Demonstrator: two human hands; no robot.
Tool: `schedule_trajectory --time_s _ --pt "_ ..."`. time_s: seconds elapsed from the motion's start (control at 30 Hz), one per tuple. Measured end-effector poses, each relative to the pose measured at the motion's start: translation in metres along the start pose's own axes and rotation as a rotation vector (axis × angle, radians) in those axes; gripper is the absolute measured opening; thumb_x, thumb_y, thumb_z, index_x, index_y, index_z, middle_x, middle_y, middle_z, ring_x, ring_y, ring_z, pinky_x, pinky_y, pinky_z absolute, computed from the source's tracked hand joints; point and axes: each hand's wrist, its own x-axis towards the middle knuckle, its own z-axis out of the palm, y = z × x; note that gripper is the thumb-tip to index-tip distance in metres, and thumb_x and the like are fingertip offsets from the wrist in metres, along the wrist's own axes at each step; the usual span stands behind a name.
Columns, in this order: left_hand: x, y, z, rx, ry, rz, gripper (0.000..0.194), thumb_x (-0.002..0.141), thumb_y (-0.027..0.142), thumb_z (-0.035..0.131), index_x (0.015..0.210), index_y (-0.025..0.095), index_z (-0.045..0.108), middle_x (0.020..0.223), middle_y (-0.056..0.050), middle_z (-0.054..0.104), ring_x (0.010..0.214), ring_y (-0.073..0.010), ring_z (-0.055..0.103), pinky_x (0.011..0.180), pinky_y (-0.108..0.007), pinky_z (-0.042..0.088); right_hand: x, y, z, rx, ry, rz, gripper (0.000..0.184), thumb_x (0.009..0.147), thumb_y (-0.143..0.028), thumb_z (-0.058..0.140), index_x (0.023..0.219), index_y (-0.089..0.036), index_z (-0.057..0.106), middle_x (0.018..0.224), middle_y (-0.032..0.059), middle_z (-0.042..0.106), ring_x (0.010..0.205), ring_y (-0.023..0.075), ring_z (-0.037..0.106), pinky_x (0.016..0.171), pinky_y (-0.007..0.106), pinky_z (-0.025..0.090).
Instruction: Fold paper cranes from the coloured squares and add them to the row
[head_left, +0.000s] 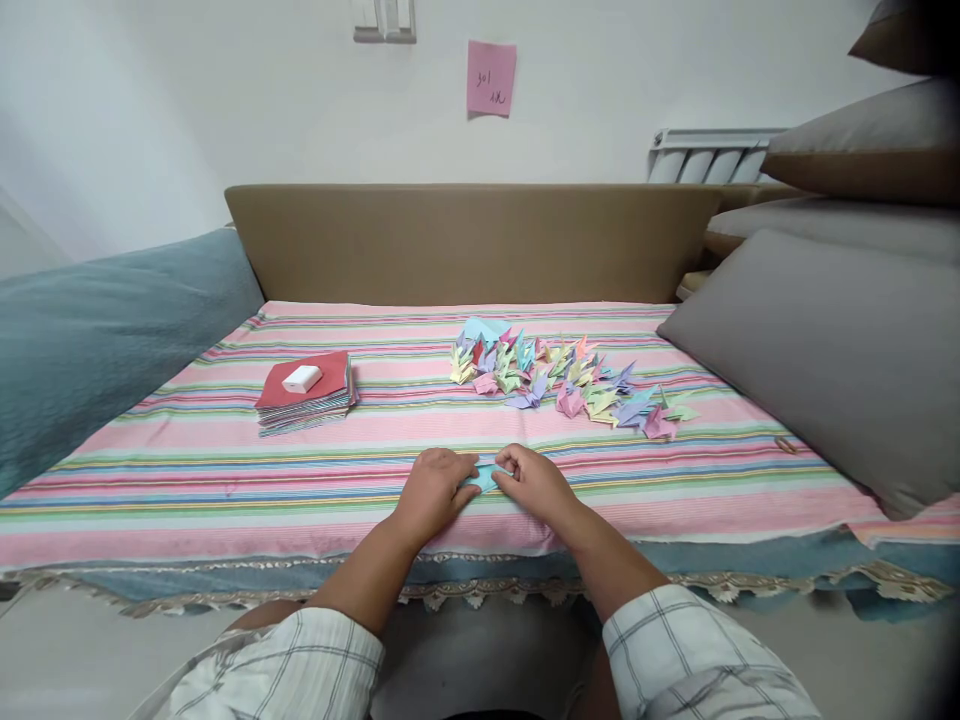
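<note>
Between my two hands, low over the striped cloth, is a small folded piece of light blue origami paper (pixel 487 478). My left hand (pixel 437 488) has its fingers closed on the paper's left end. At the other end, my right hand (pixel 534 481) pinches it between thumb and fingers. Parts of the paper are hidden under the fingertips. Beyond my hands lies a spread of folded paper cranes (pixel 570 380) in several colours, with a light blue sheet (pixel 485 329) at its back left.
A stack of coloured paper (pixel 304 405) with a red top sheet sits at the left, a white eraser-like block (pixel 302 378) on it. Grey cushions (pixel 832 340) crowd the right side. A blue-covered armrest (pixel 127 330) borders the left, and a brown backrest (pixel 472 243) stands behind.
</note>
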Motion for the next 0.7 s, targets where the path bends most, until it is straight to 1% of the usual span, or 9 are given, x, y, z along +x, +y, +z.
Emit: schedule_trajectory --time_s 0.1,0.23,0.33,0.5,0.6,0.7 --pt "0.000 0.001 -0.001 0.023 -0.016 0.000 0.017 0.077 0.030 0.063 0.092 0.022 0.063 0.108 -0.004 0.067 0.093 -0.0223 0.059 0.084 -0.040 0.040 0.001 0.000 0.001 -0.034 0.010 0.001 0.009 0.075 -0.026 0.055 0.074 -0.019 0.060 0.071 -0.0008 0.058 0.065 0.0118 0.049 0.058 0.021 0.033" --pt "0.000 0.001 -0.001 0.038 -0.031 0.002 0.019 0.078 0.032 0.061 0.094 0.022 0.064 0.107 -0.005 0.067 0.093 -0.0225 0.060 0.085 -0.040 0.040 0.000 0.000 0.000 -0.023 0.004 0.055 0.006 0.074 -0.023 0.054 0.073 -0.020 0.060 0.069 -0.0015 0.058 0.063 0.0116 0.049 0.054 0.021 0.031" --pt "0.000 0.000 -0.001 0.022 -0.039 0.007 0.020 0.080 0.032 0.058 0.097 0.022 0.064 0.108 -0.005 0.067 0.094 -0.0225 0.060 0.085 -0.039 0.041 0.000 0.002 0.000 -0.027 0.009 0.039 0.006 0.073 -0.020 0.054 0.072 -0.020 0.060 0.068 -0.0017 0.057 0.063 0.0119 0.050 0.054 0.021 0.033" --pt "0.001 0.000 -0.001 -0.021 -0.034 0.006 0.019 0.085 0.025 0.049 0.096 0.022 0.064 0.107 -0.005 0.067 0.091 -0.0202 0.061 0.083 -0.036 0.044 0.000 0.006 0.000 0.020 -0.002 -0.026 0.012 0.073 -0.015 0.055 0.080 -0.020 0.064 0.078 0.0006 0.060 0.071 0.0131 0.054 0.063 0.023 0.040" --pt "0.000 -0.001 0.000 -0.047 -0.030 -0.006 0.019 0.085 0.023 0.049 0.096 0.023 0.064 0.109 -0.004 0.066 0.093 -0.0200 0.060 0.085 -0.035 0.043 0.000 0.007 -0.002 0.040 -0.027 -0.048 0.017 0.075 -0.014 0.054 0.086 -0.020 0.066 0.085 0.0026 0.062 0.076 0.0145 0.057 0.068 0.025 0.043" --pt "-0.002 -0.003 0.002 -0.059 -0.032 -0.027 0.018 0.084 0.023 0.050 0.097 0.023 0.063 0.110 -0.003 0.066 0.096 -0.0205 0.058 0.087 -0.035 0.043 -0.001 0.010 -0.005 0.051 -0.046 -0.102 0.021 0.078 -0.014 0.053 0.090 -0.021 0.068 0.091 0.0041 0.063 0.086 0.0164 0.058 0.077 0.028 0.044"
